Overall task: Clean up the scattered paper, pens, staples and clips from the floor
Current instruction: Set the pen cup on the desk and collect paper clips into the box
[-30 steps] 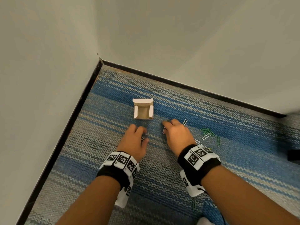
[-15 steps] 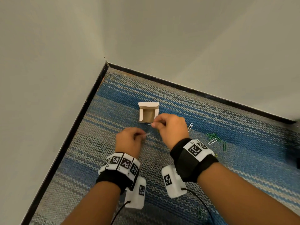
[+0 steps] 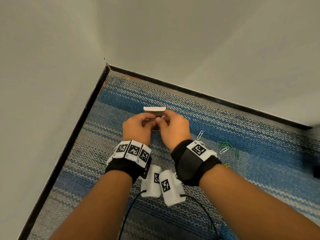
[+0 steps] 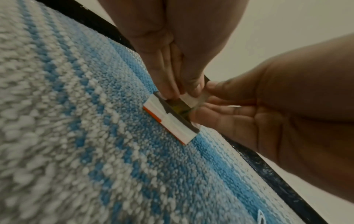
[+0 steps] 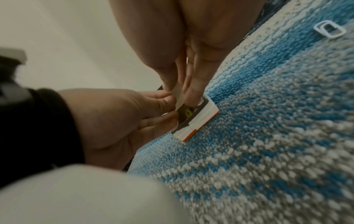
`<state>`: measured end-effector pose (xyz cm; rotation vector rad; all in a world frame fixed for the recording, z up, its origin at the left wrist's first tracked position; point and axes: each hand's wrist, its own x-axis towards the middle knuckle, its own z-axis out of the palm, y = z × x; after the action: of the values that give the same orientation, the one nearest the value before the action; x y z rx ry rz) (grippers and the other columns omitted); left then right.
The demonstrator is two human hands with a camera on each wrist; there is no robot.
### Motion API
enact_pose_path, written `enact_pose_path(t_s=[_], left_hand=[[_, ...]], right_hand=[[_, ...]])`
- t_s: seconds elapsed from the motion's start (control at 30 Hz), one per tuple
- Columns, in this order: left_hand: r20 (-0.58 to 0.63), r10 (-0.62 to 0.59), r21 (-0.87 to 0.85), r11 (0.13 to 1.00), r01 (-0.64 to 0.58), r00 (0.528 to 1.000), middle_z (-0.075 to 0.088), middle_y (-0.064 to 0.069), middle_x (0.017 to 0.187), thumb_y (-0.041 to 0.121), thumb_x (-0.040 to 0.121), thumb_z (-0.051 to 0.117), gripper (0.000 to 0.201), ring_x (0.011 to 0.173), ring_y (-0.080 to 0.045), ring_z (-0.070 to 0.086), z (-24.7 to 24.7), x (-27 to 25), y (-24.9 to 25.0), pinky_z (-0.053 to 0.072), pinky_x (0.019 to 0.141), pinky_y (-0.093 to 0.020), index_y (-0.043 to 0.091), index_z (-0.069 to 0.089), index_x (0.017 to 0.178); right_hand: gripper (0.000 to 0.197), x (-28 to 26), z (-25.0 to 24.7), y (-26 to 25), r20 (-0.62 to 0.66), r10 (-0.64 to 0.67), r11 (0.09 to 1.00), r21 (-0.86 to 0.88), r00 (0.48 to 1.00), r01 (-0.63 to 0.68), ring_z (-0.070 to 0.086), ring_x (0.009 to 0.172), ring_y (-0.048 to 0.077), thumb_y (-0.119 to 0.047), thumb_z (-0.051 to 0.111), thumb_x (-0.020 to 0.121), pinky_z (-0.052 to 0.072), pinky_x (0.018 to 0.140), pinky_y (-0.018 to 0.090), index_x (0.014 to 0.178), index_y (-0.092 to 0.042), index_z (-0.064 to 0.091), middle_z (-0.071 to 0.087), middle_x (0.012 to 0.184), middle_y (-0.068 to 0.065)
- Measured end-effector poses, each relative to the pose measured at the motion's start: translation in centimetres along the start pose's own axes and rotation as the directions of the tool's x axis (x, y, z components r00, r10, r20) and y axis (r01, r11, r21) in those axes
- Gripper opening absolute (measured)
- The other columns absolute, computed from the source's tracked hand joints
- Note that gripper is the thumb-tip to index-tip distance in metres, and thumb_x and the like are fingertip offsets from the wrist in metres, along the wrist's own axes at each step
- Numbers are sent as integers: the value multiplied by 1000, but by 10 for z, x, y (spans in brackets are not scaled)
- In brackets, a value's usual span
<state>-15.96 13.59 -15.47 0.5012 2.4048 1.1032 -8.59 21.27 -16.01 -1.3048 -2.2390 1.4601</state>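
A small open cardboard box (image 3: 154,109) with white sides and an orange edge lies on the striped carpet near the room corner. Both hands meet right above it. My left hand (image 3: 149,120) and right hand (image 3: 161,121) each pinch a thin pale strip of staples (image 5: 179,92) at the box's mouth. In the left wrist view my left fingertips (image 4: 168,91) reach down into the box (image 4: 170,122), and the strip (image 4: 193,98) shows beside them. Something yellow lies inside the box (image 5: 199,119). My hands hide most of the box in the head view.
Loose paper clips lie on the carpet to the right: a white one (image 3: 200,135), a green cluster (image 3: 226,146), a yellow one (image 3: 226,164). Another green clip (image 3: 211,228) lies near my right forearm. A dark object (image 3: 316,170) sits at the right edge. Walls close in behind and on the left.
Both hands lifted off the carpet with thin silver pieces pinched in them and moved forward together to the box, which they now cover.
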Motion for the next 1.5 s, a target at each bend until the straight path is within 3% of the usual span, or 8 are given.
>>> enact_pose_path(t_s=[0.23,0.37,0.7,0.9,1.13,1.23,1.37,1.5], left_hand=[[-71,110,40,993,-107,991,65,-2,86,12,83,65,13,73,-11,58,-17,-16,-20,44,69,-22,24,65,87],[226,108,324,929,-179,968,63,-1,88,16,85,63,10,74,-13,56,-38,-28,-47,40,73,-21,18,68,93],[627,115,437,767,-471,770,60,-5,103,25,66,80,44,99,-24,56,-51,-64,-85,50,84,-36,23,67,109],[653,177,416,728,-544,736,61,-1,78,21,63,72,7,75,-24,60,-44,-66,-87,55,59,-36,19,66,62],[649,62,444,779,-443,758,61,-3,81,15,90,52,3,84,-28,59,-33,-70,-53,43,73,-29,15,55,90],[618,74,440,792,-422,783,68,-11,96,13,92,47,33,89,-32,63,-12,-72,-34,49,76,-35,21,49,124],[650,108,355,832,-426,752,56,-8,96,-10,79,43,36,95,-30,55,27,-69,-13,42,81,-35,9,58,107],[634,175,336,816,-471,753,47,-1,95,9,86,46,14,96,-23,48,57,-73,3,35,76,-28,10,51,100]], right_hand=[[22,-14,-24,29,-46,16,999,46,999,-14,66,89,25,-14,53,89,54,83,45,103,-23,68,68,96,4],[28,-13,-55,50,63,-2,815,-578,998,38,45,111,33,-17,56,89,45,90,40,116,-21,61,49,118,11],[28,-11,-68,64,57,-44,859,-507,997,67,57,98,38,5,56,80,45,81,35,101,-9,70,57,111,16],[22,-29,-73,69,259,-55,713,-666,964,219,56,98,34,-4,54,87,44,77,34,105,-8,66,51,113,12],[32,-31,-89,73,100,4,957,-290,995,25,55,73,20,5,53,76,36,64,24,84,-26,57,58,75,-2],[38,-41,-105,85,182,-23,980,-189,983,58,47,70,18,10,47,77,34,64,25,89,-25,52,51,77,-1],[28,-57,-104,105,273,23,939,-336,962,73,45,85,22,-2,46,83,32,73,31,100,-24,47,44,91,0],[30,-65,-97,113,351,-82,787,-552,933,277,49,98,27,-28,60,85,39,80,33,112,-17,54,46,105,9]])
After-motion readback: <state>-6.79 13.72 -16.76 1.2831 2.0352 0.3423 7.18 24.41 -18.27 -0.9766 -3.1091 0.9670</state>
